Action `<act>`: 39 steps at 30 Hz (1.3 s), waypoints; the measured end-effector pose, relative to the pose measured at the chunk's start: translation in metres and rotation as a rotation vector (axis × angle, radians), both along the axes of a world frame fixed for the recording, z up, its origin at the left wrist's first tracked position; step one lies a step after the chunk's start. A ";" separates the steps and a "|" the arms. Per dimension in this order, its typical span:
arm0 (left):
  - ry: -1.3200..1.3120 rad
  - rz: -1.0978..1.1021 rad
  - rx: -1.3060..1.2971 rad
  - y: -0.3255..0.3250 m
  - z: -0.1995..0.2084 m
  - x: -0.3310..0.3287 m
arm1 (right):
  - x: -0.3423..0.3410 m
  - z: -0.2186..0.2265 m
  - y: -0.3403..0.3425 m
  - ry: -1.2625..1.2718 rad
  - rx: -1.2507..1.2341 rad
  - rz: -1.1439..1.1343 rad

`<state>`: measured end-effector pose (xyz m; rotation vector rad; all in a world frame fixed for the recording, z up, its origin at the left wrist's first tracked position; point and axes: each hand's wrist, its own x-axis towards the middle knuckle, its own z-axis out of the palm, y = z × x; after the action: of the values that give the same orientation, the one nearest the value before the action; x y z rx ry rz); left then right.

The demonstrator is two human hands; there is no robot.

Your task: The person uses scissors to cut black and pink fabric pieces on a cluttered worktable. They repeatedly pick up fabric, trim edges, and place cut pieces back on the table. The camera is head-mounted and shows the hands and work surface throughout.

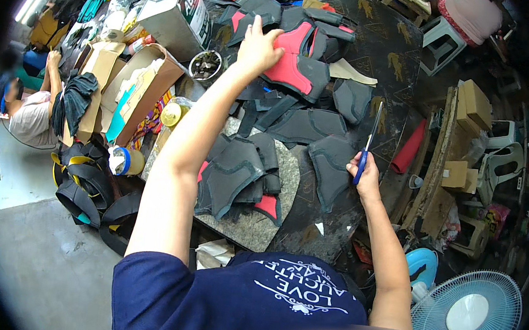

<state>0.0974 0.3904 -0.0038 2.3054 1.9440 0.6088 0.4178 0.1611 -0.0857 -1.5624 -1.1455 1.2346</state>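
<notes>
Stretched far across the table, my left hand is open, with fingers spread at the edge of a pink-and-black shaped fabric piece. Whether the fingertips press on it I cannot tell. My right hand is closed around the blue handles of a pair of scissors, blades pointing away from me. Just left of the scissors lies a dark grey cut piece. A pile of similar grey pieces with pink undersides rests on a speckled stone slab nearer to me.
Left of my arm stand a can of dark bits, a cardboard box, a large tin and a yellowish jar. A fan is at lower right, near wooden shelving. Other people sit at far left and upper right.
</notes>
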 end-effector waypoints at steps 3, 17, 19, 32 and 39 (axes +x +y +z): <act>0.209 0.123 -0.114 0.044 -0.021 -0.004 | 0.001 -0.004 0.000 0.062 0.008 -0.032; -0.886 0.004 0.226 0.082 0.048 -0.009 | 0.000 -0.006 -0.001 0.041 0.034 -0.031; -1.108 -0.102 0.104 0.059 0.088 -0.002 | 0.000 -0.005 -0.001 0.031 0.020 -0.028; -0.723 -0.443 0.371 -0.053 0.132 0.037 | -0.003 -0.007 0.000 0.100 0.049 -0.070; -0.580 -0.480 -0.232 -0.108 0.046 0.082 | 0.002 -0.001 0.004 0.004 -0.032 -0.020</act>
<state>0.1799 0.2829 0.0420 2.0300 1.0969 0.8213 0.4197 0.1646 -0.0863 -1.5904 -1.1104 1.2482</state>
